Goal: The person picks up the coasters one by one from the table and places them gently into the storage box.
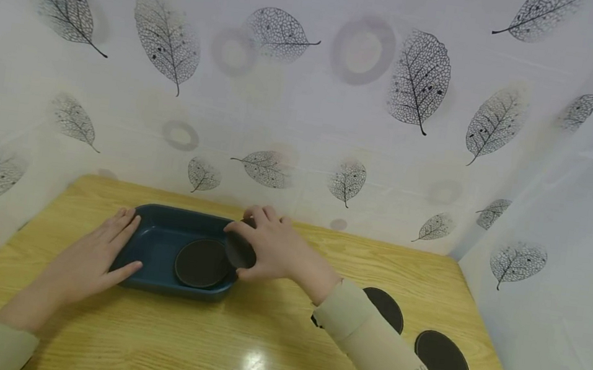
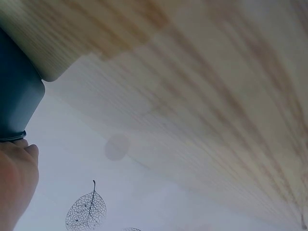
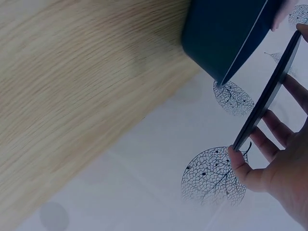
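A dark blue tray (image 1: 152, 253) lies on the wooden table with one black round coaster (image 1: 202, 263) inside, toward its right end. My right hand (image 1: 274, 244) grips a second black coaster (image 1: 238, 250) by its edge, tilted over the tray's right rim. From the right wrist view, that held coaster (image 3: 267, 91) appears edge-on between thumb and fingers, close beside the tray wall (image 3: 221, 38). My left hand (image 1: 93, 255) rests on the tray's left side, fingers fairly straight along the rim and thumb extended toward the front edge. The left wrist view catches only part of it.
Two more black coasters lie on the table to the right, one (image 1: 386, 309) partly behind my right sleeve and the other (image 1: 442, 362) nearer the right edge. A leaf-patterned white curtain (image 1: 306, 111) hangs behind the wooden table (image 1: 169, 337) and along its right side.
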The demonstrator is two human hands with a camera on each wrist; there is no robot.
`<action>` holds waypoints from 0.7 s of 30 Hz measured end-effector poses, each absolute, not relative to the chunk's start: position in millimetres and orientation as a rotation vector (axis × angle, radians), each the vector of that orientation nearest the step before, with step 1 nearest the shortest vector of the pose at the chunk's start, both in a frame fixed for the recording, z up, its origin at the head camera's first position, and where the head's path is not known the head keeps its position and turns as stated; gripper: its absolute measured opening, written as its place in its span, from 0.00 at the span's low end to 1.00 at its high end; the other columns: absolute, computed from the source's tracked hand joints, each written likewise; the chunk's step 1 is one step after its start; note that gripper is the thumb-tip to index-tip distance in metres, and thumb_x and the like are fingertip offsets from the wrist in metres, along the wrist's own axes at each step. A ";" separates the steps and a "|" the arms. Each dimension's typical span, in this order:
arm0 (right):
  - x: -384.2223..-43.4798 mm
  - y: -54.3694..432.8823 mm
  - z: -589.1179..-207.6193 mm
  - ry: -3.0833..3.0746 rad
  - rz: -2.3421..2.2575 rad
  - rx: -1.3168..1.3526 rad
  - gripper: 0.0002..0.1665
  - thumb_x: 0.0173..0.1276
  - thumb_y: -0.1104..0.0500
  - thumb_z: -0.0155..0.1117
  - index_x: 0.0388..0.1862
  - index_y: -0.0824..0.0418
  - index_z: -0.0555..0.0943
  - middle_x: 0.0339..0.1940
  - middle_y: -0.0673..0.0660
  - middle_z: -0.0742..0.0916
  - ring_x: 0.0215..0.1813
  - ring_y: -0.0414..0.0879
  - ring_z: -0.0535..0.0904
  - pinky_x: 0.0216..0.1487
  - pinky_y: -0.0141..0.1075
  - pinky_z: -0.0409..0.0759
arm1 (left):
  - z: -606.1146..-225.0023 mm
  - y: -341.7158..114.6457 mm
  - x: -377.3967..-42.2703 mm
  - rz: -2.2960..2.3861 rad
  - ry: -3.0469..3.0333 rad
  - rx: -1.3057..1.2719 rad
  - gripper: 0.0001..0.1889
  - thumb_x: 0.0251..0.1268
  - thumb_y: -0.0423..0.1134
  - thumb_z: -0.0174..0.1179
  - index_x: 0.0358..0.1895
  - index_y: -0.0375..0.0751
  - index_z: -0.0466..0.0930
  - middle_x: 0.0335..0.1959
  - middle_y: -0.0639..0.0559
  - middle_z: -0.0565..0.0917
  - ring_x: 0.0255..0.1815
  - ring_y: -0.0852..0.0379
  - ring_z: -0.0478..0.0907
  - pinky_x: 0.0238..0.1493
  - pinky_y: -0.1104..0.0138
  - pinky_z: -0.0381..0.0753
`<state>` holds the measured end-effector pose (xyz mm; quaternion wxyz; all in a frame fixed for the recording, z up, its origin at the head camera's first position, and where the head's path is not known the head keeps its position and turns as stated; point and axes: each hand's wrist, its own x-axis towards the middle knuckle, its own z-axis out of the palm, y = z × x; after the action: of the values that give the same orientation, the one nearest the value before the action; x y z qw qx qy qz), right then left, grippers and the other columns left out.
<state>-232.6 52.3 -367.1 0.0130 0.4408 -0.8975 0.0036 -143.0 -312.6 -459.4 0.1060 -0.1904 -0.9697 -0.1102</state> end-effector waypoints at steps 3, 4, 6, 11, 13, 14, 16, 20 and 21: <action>-236.2 40.6 -365.6 -2.808 0.008 1.370 0.46 0.60 0.34 0.73 0.78 0.35 0.70 0.75 0.54 0.72 0.72 0.51 0.67 0.57 0.47 0.75 | -459.1 -312.6 -142.8 -0.327 -2.859 -0.560 0.50 0.78 0.57 0.60 0.85 0.27 0.47 0.86 0.26 0.49 0.90 0.36 0.39 0.84 0.71 0.18; -237.1 36.7 -364.9 -2.815 0.007 1.370 0.46 0.61 0.34 0.73 0.78 0.35 0.70 0.75 0.54 0.71 0.72 0.51 0.66 0.57 0.46 0.75 | -459.0 -312.7 -142.7 -0.328 -2.861 -0.560 0.50 0.78 0.57 0.60 0.85 0.27 0.46 0.86 0.26 0.49 0.90 0.36 0.39 0.84 0.71 0.18; -239.2 28.9 -363.8 -2.825 -0.003 1.367 0.46 0.61 0.33 0.72 0.79 0.34 0.69 0.75 0.53 0.71 0.73 0.51 0.66 0.57 0.46 0.74 | -458.5 -312.8 -142.3 -0.331 -2.863 -0.560 0.50 0.78 0.57 0.60 0.85 0.27 0.47 0.86 0.26 0.49 0.90 0.36 0.39 0.84 0.72 0.18; -243.4 11.0 -363.7 -2.842 -0.028 1.355 0.47 0.62 0.31 0.72 0.80 0.33 0.68 0.75 0.53 0.71 0.74 0.51 0.65 0.59 0.46 0.75 | -458.1 -312.7 -142.4 -0.330 -2.865 -0.556 0.50 0.78 0.57 0.60 0.85 0.27 0.47 0.86 0.26 0.50 0.90 0.35 0.40 0.83 0.74 0.17; -244.7 4.1 -365.0 -2.847 -0.028 1.354 0.47 0.62 0.30 0.72 0.80 0.32 0.68 0.75 0.53 0.70 0.74 0.51 0.65 0.61 0.48 0.76 | -458.6 -312.7 -143.1 -0.327 -2.868 -0.553 0.50 0.78 0.57 0.60 0.85 0.27 0.47 0.86 0.26 0.50 0.90 0.35 0.40 0.84 0.72 0.17; -245.3 0.5 -366.2 -2.848 -0.028 1.354 0.47 0.62 0.30 0.71 0.80 0.32 0.68 0.76 0.53 0.70 0.75 0.51 0.65 0.62 0.48 0.77 | -458.7 -312.7 -143.2 -0.329 -2.870 -0.551 0.50 0.78 0.58 0.60 0.85 0.27 0.47 0.86 0.26 0.50 0.90 0.35 0.40 0.84 0.72 0.18; -246.0 -6.5 -368.0 -2.844 -0.039 1.359 0.47 0.62 0.30 0.71 0.80 0.32 0.68 0.76 0.53 0.70 0.75 0.51 0.65 0.63 0.49 0.78 | -459.3 -312.8 -143.7 -0.329 -2.873 -0.550 0.50 0.78 0.58 0.59 0.85 0.27 0.46 0.86 0.26 0.50 0.90 0.35 0.40 0.85 0.70 0.18; -245.9 -19.2 -371.5 -2.828 -0.084 1.365 0.47 0.63 0.28 0.70 0.80 0.31 0.67 0.75 0.52 0.71 0.75 0.51 0.66 0.66 0.49 0.78 | -459.3 -313.1 -143.2 -0.340 -2.868 -0.550 0.50 0.78 0.58 0.60 0.85 0.27 0.47 0.85 0.25 0.52 0.90 0.35 0.41 0.85 0.71 0.18; -245.7 -22.1 -372.7 -2.823 -0.104 1.366 0.47 0.63 0.27 0.69 0.80 0.31 0.67 0.75 0.52 0.71 0.75 0.50 0.66 0.66 0.48 0.78 | -459.2 -313.2 -142.9 -0.342 -2.868 -0.549 0.50 0.78 0.57 0.60 0.85 0.27 0.47 0.85 0.25 0.53 0.90 0.35 0.42 0.84 0.71 0.18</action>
<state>-245.7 -22.1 -372.7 0.0017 0.4353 -0.8997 -0.0331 -142.9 -313.2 -459.2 0.1008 -0.1858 -0.9705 -0.1158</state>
